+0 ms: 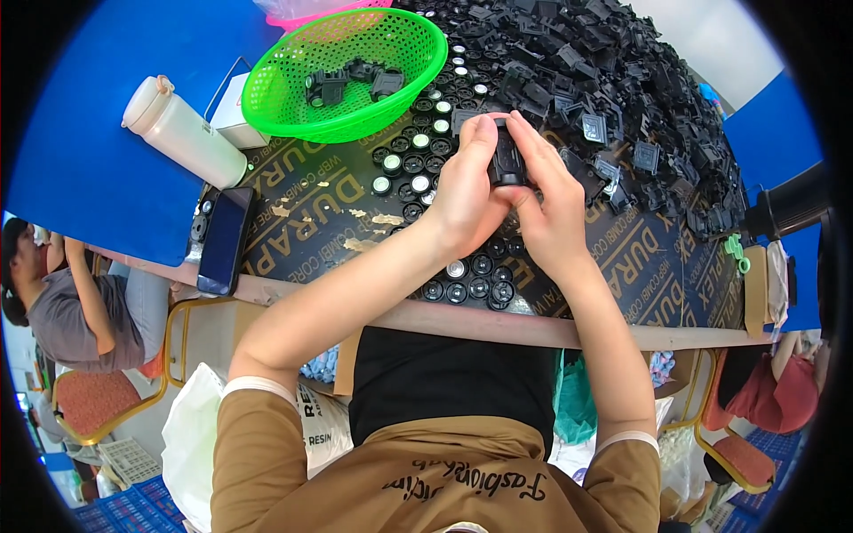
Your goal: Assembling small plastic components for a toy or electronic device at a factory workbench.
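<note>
My left hand (466, 186) and my right hand (546, 191) are closed around a black plastic part (508, 160), one from each side, above the middle of the table. The part looks blocky; my fingers cover much of it. Beside and below my hands lie many small black wheels (480, 265), some with shiny silver or white centres (420, 184). Just beyond, to the far right, spreads a large heap of black plastic parts (613, 67). A green perforated basket (355, 129) at the far left holds several black parts (330, 86).
A white bottle (182, 133), a white box (235, 115) and a dark phone (225, 244) stand or lie on the left. At right are a black cylindrical object (786, 204), a green plastic piece (736, 253) and a cardboard box (757, 289). Other people sit at both sides.
</note>
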`<act>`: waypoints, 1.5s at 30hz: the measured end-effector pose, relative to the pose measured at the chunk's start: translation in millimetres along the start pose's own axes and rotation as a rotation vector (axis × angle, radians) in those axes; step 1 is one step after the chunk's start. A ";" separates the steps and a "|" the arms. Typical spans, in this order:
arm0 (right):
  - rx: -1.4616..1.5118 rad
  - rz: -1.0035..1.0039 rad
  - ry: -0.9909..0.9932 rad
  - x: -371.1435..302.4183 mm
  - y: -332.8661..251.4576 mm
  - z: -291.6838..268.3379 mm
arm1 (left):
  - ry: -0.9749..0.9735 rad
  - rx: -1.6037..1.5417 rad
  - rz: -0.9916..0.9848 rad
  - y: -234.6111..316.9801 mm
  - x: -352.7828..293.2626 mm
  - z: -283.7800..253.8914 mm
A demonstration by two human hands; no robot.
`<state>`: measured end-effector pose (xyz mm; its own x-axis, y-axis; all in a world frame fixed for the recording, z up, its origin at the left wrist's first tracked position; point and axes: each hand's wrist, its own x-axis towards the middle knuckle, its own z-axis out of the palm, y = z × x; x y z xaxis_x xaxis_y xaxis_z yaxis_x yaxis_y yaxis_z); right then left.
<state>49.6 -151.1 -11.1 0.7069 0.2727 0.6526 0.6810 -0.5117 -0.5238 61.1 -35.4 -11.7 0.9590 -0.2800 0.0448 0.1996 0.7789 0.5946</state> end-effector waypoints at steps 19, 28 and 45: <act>-0.167 0.192 -0.576 -37.0 -17.1 -40.8 | -0.197 2.144 0.767 40.3 38.7 -17.7; -0.180 0.160 -0.566 -16.9 6.2 -31.4 | -0.183 2.086 0.475 36.1 45.3 -36.7; -0.242 -0.008 -0.293 -14.2 36.3 1.7 | -0.184 1.107 0.318 37.2 27.8 -26.3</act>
<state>64.6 -172.1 -40.3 0.7503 0.4809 0.4536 0.6466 -0.6768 -0.3520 100.5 0.6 -9.4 0.8722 -0.3082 0.3799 -0.4166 -0.0608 0.9071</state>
